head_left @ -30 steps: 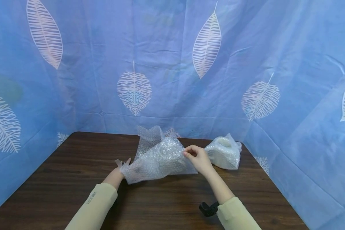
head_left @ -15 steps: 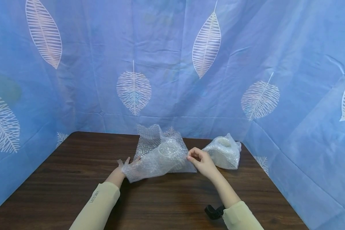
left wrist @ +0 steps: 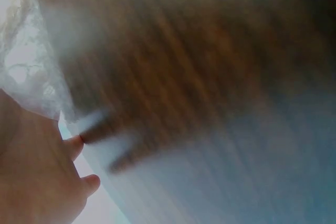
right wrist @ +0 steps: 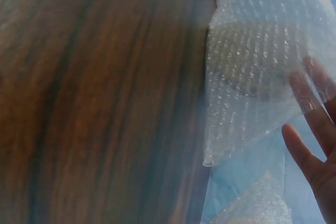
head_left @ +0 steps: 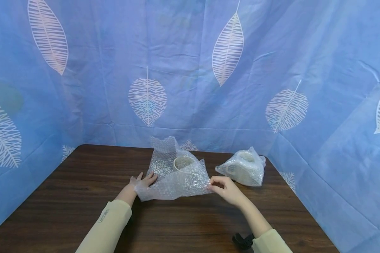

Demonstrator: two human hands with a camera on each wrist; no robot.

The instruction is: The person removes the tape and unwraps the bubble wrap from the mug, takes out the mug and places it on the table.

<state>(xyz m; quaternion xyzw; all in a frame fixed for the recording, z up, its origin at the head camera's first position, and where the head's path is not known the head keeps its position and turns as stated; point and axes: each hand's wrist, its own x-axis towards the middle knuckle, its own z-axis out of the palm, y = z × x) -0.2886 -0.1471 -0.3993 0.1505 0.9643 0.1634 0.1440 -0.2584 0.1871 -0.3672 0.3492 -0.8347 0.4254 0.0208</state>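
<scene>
Working over a dark brown wood-grain table [head_left: 92, 196]

I see a clear plastic bubble-wrap sheet [head_left: 187, 181] at mid-table; a whitish bubble-wrapped bundle [head_left: 248, 172] sits farther right. The right hand [head_left: 227, 190] pinches the sheet's right end; the left hand [head_left: 140, 184], fingers spread, touches its left end, gripping nothing. Between them stands a white, round-rimmed, cup-like object [head_left: 181, 162]. I'd keep the sheet snug under light tension, left end steadied. It hides the object's lower side; the left wrist view is blurred.
</scene>
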